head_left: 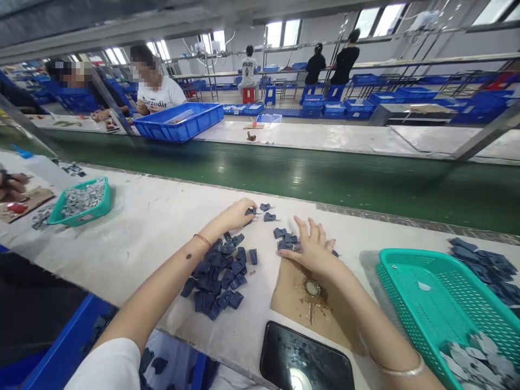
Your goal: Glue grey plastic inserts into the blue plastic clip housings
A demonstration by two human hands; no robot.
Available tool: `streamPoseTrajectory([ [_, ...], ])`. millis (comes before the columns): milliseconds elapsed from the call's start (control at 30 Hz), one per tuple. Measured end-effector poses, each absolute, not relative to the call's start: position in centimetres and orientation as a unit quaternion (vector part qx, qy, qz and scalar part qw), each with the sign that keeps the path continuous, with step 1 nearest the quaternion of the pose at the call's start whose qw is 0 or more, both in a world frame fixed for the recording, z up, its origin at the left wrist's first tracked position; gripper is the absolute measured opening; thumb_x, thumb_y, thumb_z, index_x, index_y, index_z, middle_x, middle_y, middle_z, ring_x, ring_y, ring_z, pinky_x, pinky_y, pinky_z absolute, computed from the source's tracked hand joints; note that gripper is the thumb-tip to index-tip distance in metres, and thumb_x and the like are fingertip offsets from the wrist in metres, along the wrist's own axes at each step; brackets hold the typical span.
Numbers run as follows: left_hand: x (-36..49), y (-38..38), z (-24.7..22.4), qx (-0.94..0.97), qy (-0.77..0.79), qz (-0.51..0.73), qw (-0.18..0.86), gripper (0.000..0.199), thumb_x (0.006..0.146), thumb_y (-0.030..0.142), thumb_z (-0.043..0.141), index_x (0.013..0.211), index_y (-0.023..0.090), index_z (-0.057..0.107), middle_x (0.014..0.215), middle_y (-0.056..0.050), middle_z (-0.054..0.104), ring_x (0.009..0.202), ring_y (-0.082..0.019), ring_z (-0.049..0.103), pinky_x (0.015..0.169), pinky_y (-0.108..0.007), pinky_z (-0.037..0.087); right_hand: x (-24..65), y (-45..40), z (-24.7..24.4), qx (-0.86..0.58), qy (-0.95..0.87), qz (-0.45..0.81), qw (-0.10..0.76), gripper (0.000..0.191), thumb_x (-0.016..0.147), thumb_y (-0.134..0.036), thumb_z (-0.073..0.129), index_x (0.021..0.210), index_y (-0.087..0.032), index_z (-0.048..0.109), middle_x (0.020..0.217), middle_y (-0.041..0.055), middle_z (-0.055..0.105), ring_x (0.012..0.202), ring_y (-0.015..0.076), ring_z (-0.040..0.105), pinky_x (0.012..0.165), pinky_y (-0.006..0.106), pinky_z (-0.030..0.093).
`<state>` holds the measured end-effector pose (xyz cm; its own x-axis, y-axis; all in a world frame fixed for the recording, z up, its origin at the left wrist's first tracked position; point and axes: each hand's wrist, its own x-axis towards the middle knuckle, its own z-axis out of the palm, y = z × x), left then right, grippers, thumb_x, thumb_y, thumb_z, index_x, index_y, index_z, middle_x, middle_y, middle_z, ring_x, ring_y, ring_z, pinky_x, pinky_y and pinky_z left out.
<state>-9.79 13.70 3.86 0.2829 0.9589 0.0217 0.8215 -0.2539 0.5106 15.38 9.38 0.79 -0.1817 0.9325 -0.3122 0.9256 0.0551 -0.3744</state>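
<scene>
My left hand [238,214] reaches to the far part of the white table, its fingers closed on a small dark blue piece [251,212]. Two similar pieces [269,217] lie just right of it. Under my left forearm spreads a heap of dark blue folded pieces [219,271]. My right hand [312,246] has its fingers spread, palm down, beside and partly over a small cluster of dark blue pieces [280,233]. Below that hand lies a brown cardboard sheet [286,290] with a round cap-like thing [312,287] and brown stains on it.
A black phone [304,357] lies at the near edge. At right stands a green basket [414,276] with pale pieces, more dark pieces [483,265] beyond. Left, another green basket [81,201] is near a co-worker's hand [12,187]. A green belt [252,168] runs behind.
</scene>
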Motion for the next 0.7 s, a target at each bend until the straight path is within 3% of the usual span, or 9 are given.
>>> streamPoseTrajectory([
  [300,-11.9,16.9,0.5,0.84,0.501,0.094,0.186,0.044,0.098,0.038,0.067,0.137,0.019,0.059,0.141,-0.013,0.061,0.122,-0.029,0.064,0.101,-0.053,0.057,11.9,15.0,-0.3,-0.552,-0.779,0.29,0.07,0.118,0.076,-0.053,0.082,0.168,-0.028,0.012,0.175,0.0222,0.005,0.163,0.0416,-0.002,0.125,0.068,0.003],
  [500,-13.8,18.8,-0.2,0.847,0.494,0.077,0.18,0.06,0.097,0.041,0.067,0.151,0.023,0.048,0.163,-0.014,0.041,0.145,-0.038,0.045,0.117,-0.067,0.04,8.7,18.6,-0.7,-0.436,-0.806,0.362,0.17,0.126,0.062,-0.053,0.09,0.166,-0.027,0.023,0.172,0.0174,0.024,0.163,0.0334,0.013,0.13,0.056,0.006],
  [600,-14.8,19.0,-0.3,0.856,0.475,0.07,0.192,0.092,0.087,0.057,0.074,0.162,0.027,0.03,0.173,-0.017,0.024,0.157,-0.044,0.027,0.124,-0.069,0.028,8.4,19.9,-1.2,-0.405,-0.78,0.416,0.234,0.114,0.072,-0.058,0.081,0.166,-0.029,0.023,0.173,0.0125,0.026,0.16,0.0281,0.025,0.129,0.049,0.021],
  [700,-15.4,18.6,-0.4,0.865,0.454,0.066,0.201,0.134,0.064,0.074,0.084,0.168,0.028,0.013,0.175,-0.02,0.015,0.161,-0.046,0.015,0.127,-0.066,0.021,8.9,20.6,-2.0,-0.425,-0.724,0.452,0.301,0.083,0.093,-0.055,0.06,0.165,-0.031,0.025,0.173,0.0104,0.028,0.16,0.0263,0.026,0.128,0.051,0.021],
])
